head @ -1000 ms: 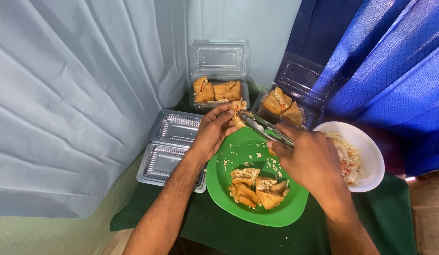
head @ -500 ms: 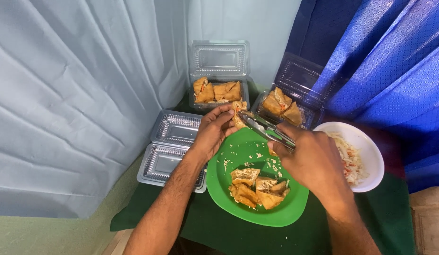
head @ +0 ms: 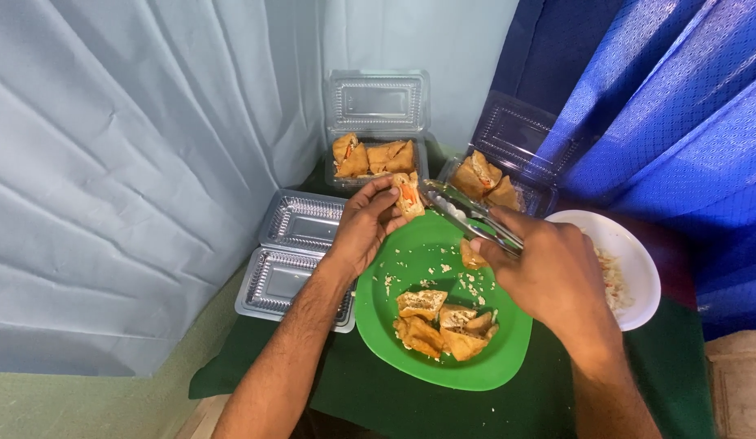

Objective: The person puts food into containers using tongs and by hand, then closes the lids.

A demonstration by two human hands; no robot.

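My left hand [head: 366, 221] holds a stuffed fried tofu piece [head: 408, 195] above the far rim of a green plate [head: 410, 358]. My right hand [head: 550, 274] grips metal tongs [head: 467, 215] whose tips sit right beside that piece. Several cut fried tofu pieces [head: 441, 323] and crumbs lie on the green plate, and one more piece [head: 472, 257] lies just under my right hand.
Two open clear plastic boxes with fried tofu stand at the back [head: 374, 154] [head: 490, 179]. An empty open clear box [head: 292, 252] lies at the left. A white plate with shredded filling [head: 630, 268] is at the right. Grey and blue curtains enclose the green-covered table [head: 361, 406].
The tongs have drawn slightly apart from the tofu piece in my left hand. Both hands stay over the far side of the green plate.
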